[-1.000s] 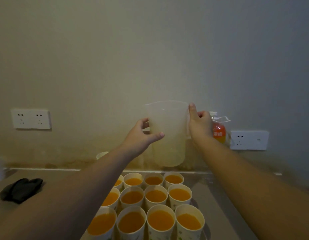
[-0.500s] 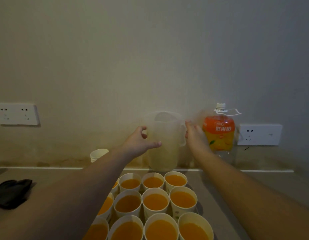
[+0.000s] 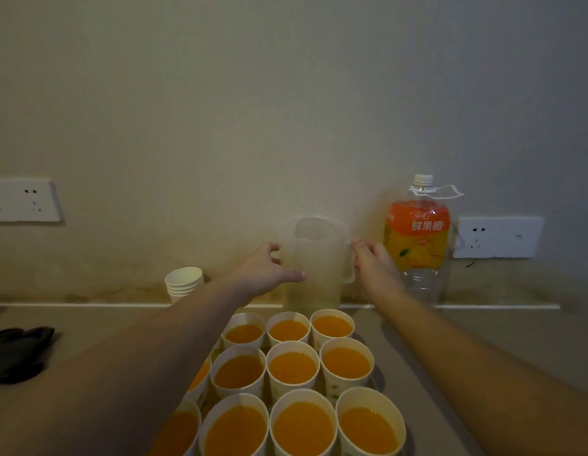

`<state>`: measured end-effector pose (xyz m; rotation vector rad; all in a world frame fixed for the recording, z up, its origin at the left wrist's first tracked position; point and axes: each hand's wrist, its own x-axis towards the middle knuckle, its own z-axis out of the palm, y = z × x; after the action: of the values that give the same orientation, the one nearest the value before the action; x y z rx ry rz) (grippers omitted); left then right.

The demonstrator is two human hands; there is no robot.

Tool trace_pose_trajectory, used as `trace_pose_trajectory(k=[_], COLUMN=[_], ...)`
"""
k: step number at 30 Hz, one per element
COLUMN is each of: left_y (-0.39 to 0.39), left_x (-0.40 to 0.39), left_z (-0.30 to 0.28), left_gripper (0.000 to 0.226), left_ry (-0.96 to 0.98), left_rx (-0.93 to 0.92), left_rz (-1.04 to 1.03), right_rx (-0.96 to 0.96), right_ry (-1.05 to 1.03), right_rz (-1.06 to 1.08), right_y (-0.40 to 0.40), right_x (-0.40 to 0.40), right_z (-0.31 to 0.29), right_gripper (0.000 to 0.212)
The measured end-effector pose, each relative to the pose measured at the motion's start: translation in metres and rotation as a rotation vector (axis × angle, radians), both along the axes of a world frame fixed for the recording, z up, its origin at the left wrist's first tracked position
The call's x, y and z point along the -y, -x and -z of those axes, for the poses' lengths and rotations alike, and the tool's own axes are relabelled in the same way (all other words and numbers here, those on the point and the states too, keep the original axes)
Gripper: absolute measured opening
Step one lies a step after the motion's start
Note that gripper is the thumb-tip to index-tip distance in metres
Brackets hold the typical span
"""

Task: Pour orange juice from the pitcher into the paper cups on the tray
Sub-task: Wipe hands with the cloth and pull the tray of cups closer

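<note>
Beyond the tray, at twelve o'clock from the cups, the pitcher [image 3: 311, 263] stands upright on the counter by the wall and looks drained, with no orange visible in it; the left hand [image 3: 265, 270] curls round its side, thumb across the front; the right hand [image 3: 371, 263] holds the handle side, fingers curled there. The paper cups [image 3: 292, 366] sit packed in rows, every visible one holding orange juice near the brim; the tray beneath them is mostly hidden. At two o'clock stands a juice bottle [image 3: 417, 235]; at ten o'clock, a stack of spare cups [image 3: 184, 280]. By my judgement the pouring is done; only letting go of the pitcher remains.
</note>
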<state>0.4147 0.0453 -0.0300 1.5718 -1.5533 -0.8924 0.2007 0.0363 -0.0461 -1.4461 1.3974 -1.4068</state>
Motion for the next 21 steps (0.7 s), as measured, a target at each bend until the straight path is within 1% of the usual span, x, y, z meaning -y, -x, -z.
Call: trace_pose_trajectory(k=[4,8,10,15,16,18,21], left_y=[0.003,0.002,0.001,-0.004,-0.006,-0.012,-0.026], left_x=[0.002,0.004,0.004,-0.003,-0.006,-0.012,-0.03], left_z=[0.011,0.015,0.015,0.013,0.012,0.008,-0.002], left_gripper=[0.103,0.094,0.094,0.109,0.107,0.097,0.079], left_ry=[-0.084,-0.081,-0.083,-0.081,-0.08,-0.055,0.041], left_rx=[-0.064,-0.06,-0.034,0.026,0.037,0.051,0.087], left_rz=[0.04,0.042,0.049,0.055,0.051,0.033,-0.027], right_rx=[-0.028,-0.049,-0.066,-0.11,-0.113,-0.125,-0.237], right_ry=[-0.026,-0.025,-0.028,-0.038,-0.034,0.008,0.107], right_rz=[-0.011,-0.018,-0.018,-0.036,-0.037,-0.021,0.008], right_y=[0.005,0.008,0.008,0.008,0.008,0.008,0.003], right_x=[-0.004,-0.004,-0.004,-0.011,-0.014,-0.02,-0.033], right_z=[0.01,0.011,0.01,0.005,0.003,-0.002,-0.011], right_gripper=[0.046,0.052,0.052,0.055,0.055,0.052,0.044])
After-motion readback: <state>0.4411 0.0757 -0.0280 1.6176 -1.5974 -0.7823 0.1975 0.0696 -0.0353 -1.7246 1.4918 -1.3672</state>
